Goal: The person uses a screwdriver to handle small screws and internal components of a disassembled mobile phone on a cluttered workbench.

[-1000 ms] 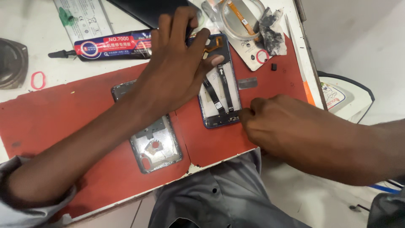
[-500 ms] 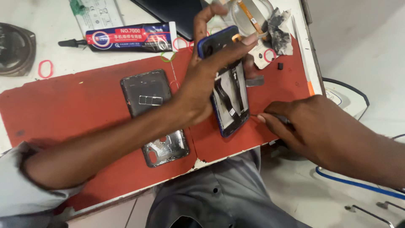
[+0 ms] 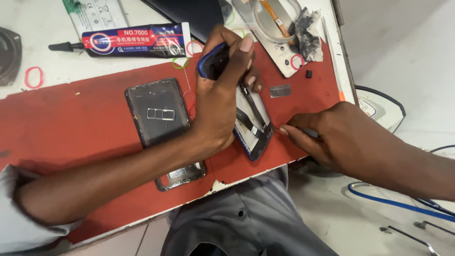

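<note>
Blue-edged phone frame (image 3: 253,128) lies opened on the red work mat (image 3: 71,123), black flex strips running along its pale inside; its upper end is lifted and clasped in the left hand (image 3: 220,102), which hides much of it. The right hand (image 3: 327,135) rests at the frame's lower right corner, fingers pinched narrow; whether they hold anything cannot be told. Left of it lies a dull grey back cover (image 3: 157,111). Farther off, a glue tube (image 3: 128,40).
</note>
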